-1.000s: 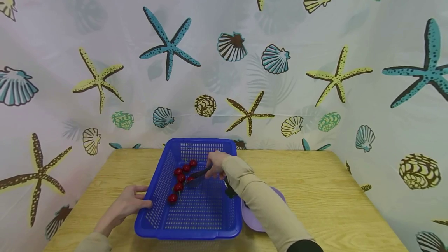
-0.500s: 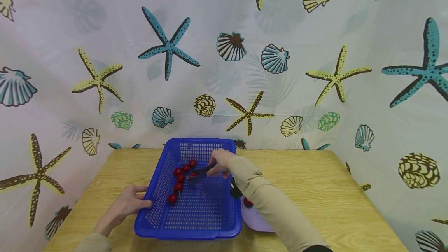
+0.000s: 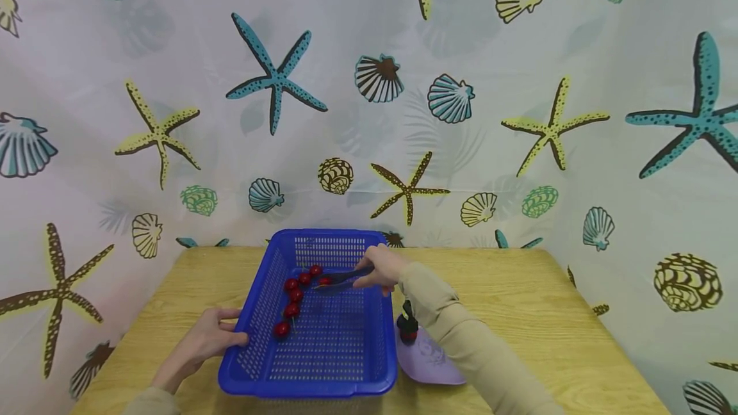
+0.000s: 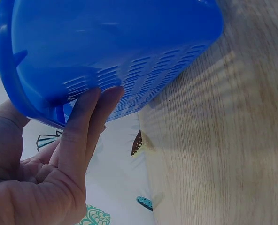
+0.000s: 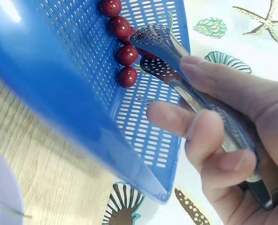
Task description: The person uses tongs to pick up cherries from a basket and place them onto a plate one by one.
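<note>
In the head view, a row of several red cherries (image 3: 282, 329) lies along the left side of the blue plastic basket (image 3: 305, 389). My right hand (image 3: 380, 268) reaches over the basket's right rim and grips metal tongs (image 5: 183, 86) with perforated ends. Between those ends sits another cherry (image 3: 325, 280), mostly covered by the tongs in the right wrist view. At the basket's left side, my left hand (image 3: 207, 338) holds the rim, thumb over the edge. Its fingers press on the slotted outer wall in the left wrist view (image 4: 89, 119).
A lilac plate (image 3: 429, 371) stands right of the basket, partly beneath my right forearm, with a red cherry (image 3: 409, 337) at its left edge. Both rest on a wooden table (image 3: 519, 312). Behind hangs a cloth (image 3: 369, 127) printed with starfish and shells.
My right hand has moved right and slightly up, bringing the tongs and the cherry in them away from the row. The left hand has stayed at the basket's rim.
</note>
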Motion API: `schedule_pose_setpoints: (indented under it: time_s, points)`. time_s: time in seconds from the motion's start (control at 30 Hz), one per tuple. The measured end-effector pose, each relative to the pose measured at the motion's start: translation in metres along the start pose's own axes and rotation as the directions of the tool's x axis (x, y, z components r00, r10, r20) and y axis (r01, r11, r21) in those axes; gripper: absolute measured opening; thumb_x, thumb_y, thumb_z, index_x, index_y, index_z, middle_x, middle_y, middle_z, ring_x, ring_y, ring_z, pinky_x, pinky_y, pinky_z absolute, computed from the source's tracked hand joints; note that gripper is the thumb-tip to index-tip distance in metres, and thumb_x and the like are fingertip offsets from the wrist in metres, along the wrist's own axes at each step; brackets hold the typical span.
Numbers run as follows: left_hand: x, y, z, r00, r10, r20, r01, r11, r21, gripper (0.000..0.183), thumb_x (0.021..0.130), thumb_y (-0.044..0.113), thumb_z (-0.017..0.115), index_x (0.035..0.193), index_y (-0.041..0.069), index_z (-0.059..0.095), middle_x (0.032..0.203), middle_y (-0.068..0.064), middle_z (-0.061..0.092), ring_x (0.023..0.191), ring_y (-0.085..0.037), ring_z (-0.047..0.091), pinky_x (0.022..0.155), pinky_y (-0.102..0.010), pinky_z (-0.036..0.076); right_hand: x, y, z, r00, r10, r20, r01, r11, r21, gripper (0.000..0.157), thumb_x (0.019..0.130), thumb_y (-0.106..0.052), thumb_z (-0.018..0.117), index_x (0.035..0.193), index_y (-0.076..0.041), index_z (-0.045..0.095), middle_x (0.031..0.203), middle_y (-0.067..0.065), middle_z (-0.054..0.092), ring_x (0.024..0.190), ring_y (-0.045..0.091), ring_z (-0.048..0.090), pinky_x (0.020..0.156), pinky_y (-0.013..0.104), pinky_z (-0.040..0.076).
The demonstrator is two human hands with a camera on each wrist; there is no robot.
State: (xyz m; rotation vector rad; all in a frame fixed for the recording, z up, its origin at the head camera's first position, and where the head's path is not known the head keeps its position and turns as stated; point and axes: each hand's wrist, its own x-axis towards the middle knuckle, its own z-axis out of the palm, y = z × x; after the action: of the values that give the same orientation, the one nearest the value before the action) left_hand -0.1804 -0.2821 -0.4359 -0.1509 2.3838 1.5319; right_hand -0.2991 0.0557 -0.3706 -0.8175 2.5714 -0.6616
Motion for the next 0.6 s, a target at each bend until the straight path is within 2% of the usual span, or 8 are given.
schedule_pose_setpoints:
  time_s: [0.1, 0.2, 0.27, 0.33, 0.47, 0.6]
  points:
    - [0.0, -0.001, 0.0, 1.0, 0.01, 0.002, -0.01, 1.0, -0.008, 0.071, 0.084, 0.0, 0.066, 0.141, -0.025, 0.032, 0.115, -0.035, 0.068, 0.095, -0.033, 0.075, 0.081, -0.047, 0.063, -0.009, 0.003, -0.003, 0.999, -0.04, -0.001, 0.04, 0.999, 0.018, 0.041, 0.09, -0.019, 0.074, 0.125, 0.0, 0.069, 0.084, 0.018, 0.077, 0.038, 0.014, 0.056, 0.04, 0.024, 0.049]
    - [0.0, -0.002, -0.001, 1.0, 0.01, 0.007, -0.01, 1.0, -0.011, 0.072, 0.084, 0.0, 0.066, 0.142, -0.025, 0.032, 0.116, -0.036, 0.068, 0.095, -0.033, 0.075, 0.081, -0.047, 0.063, -0.02, 0.007, -0.006, 0.998, -0.066, -0.018, 0.067, 0.997, 0.044, 0.04, 0.09, -0.018, 0.074, 0.124, 0.001, 0.069, 0.083, 0.018, 0.077, 0.039, 0.022, 0.06, 0.038, 0.024, 0.048]
    - [0.001, -0.002, -0.001, 1.0, 0.005, 0.005, -0.005, 1.0, -0.008, 0.072, 0.084, 0.0, 0.066, 0.142, -0.024, 0.032, 0.117, -0.036, 0.067, 0.096, -0.033, 0.075, 0.081, -0.047, 0.063, -0.027, 0.009, -0.008, 0.996, -0.077, -0.033, 0.079, 0.996, 0.05, 0.041, 0.09, -0.018, 0.074, 0.125, 0.002, 0.069, 0.084, 0.018, 0.077, 0.04, 0.023, 0.06, 0.039, 0.024, 0.047]
    - [0.001, -0.002, -0.001, 1.0, 0.0, 0.004, 0.0, 1.0, -0.003, 0.072, 0.084, 0.0, 0.066, 0.142, -0.024, 0.031, 0.117, -0.036, 0.067, 0.096, -0.033, 0.075, 0.081, -0.047, 0.063, -0.033, 0.011, -0.01, 0.995, -0.082, -0.05, 0.085, 0.995, 0.056, 0.041, 0.091, -0.019, 0.073, 0.125, 0.003, 0.068, 0.085, 0.016, 0.078, 0.039, 0.021, 0.059, 0.039, 0.023, 0.047]
    - [0.002, -0.003, -0.002, 1.0, -0.003, 0.008, 0.003, 1.0, -0.002, 0.072, 0.084, 0.001, 0.066, 0.142, -0.024, 0.031, 0.118, -0.036, 0.066, 0.097, -0.034, 0.074, 0.082, -0.047, 0.063, -0.046, 0.017, -0.01, 0.993, -0.086, -0.076, 0.091, 0.994, 0.061, 0.044, 0.091, -0.021, 0.073, 0.127, 0.004, 0.067, 0.081, 0.012, 0.077, 0.036, 0.007, 0.052, 0.04, 0.022, 0.045]
    - [0.003, -0.003, -0.001, 1.0, -0.007, 0.01, 0.007, 1.0, -0.002, 0.072, 0.085, 0.0, 0.066, 0.142, -0.024, 0.031, 0.119, -0.036, 0.067, 0.097, -0.034, 0.074, 0.081, -0.047, 0.063, -0.058, 0.023, -0.01, 0.987, -0.128, -0.099, 0.135, 0.988, 0.071, 0.038, 0.091, -0.02, 0.072, 0.122, 0.003, 0.071, 0.073, 0.004, 0.075, 0.035, 0.005, 0.051, 0.038, 0.02, 0.041]
